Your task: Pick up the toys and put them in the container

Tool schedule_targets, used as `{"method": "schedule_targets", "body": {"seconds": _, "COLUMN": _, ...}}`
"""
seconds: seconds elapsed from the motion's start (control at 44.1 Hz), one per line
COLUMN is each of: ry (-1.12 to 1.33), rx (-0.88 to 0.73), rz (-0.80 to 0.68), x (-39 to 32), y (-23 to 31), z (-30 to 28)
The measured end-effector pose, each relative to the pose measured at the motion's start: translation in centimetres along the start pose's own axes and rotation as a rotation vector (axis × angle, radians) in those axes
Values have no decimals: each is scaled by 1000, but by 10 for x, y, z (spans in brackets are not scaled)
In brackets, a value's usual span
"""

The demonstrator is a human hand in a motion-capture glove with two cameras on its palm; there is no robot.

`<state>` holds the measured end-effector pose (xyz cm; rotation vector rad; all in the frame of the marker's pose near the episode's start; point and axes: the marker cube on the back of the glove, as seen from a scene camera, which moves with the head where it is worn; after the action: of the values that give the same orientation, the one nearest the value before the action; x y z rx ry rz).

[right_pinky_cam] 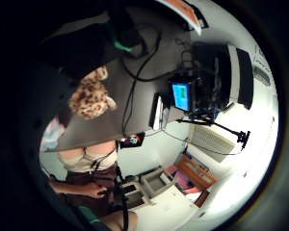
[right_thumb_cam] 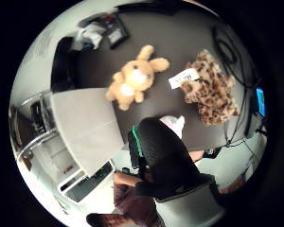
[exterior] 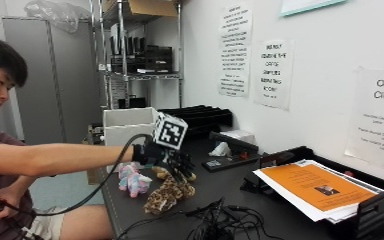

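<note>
The gloved right hand (exterior: pixel 167 161), fingers spread and holding nothing, is hovering just above the leopard-spotted toy (exterior: pixel 165 196), apparently reaching to grasp it, before carrying it to the white container (exterior: pixel 129 126) behind.

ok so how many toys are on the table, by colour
leopard-spotted plush toy: 1
tan plush toy: 1
pink and blue pastel plush toy: 1
total: 3 toys, all out on the dark table, none in the white container as far as shows
</note>
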<state>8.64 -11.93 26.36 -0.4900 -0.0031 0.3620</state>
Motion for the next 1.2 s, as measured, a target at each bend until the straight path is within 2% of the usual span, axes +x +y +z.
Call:
{"method": "schedule_targets", "body": {"seconds": 0.227, "ry": -151, "rx": -37, "rz": -44, "x": -4, "y": -26, "z": 73}}
{"method": "schedule_targets", "body": {"seconds": 0.454, "ry": -260, "rx": 202, "rz": -29, "x": -2, "y": -39, "z": 98}}
{"method": "schedule_targets", "body": {"seconds": 0.703, "ry": -274, "rx": 320, "rz": 46, "x": -4, "y": -47, "z": 93}}
{"method": "schedule_targets", "body": {"seconds": 0.93, "ry": -257, "rx": 269, "rz": 35, "x": -10, "y": -39, "z": 49}}
{"method": "schedule_targets", "body": {"seconds": 1.066, "ry": -44, "rx": 301, "rz": 85, "x": 12, "y": -15, "z": -7}}
{"method": "schedule_targets", "body": {"seconds": 1.202, "ry": -91, "rx": 416, "rz": -54, "x": 10, "y": 23, "z": -89}}
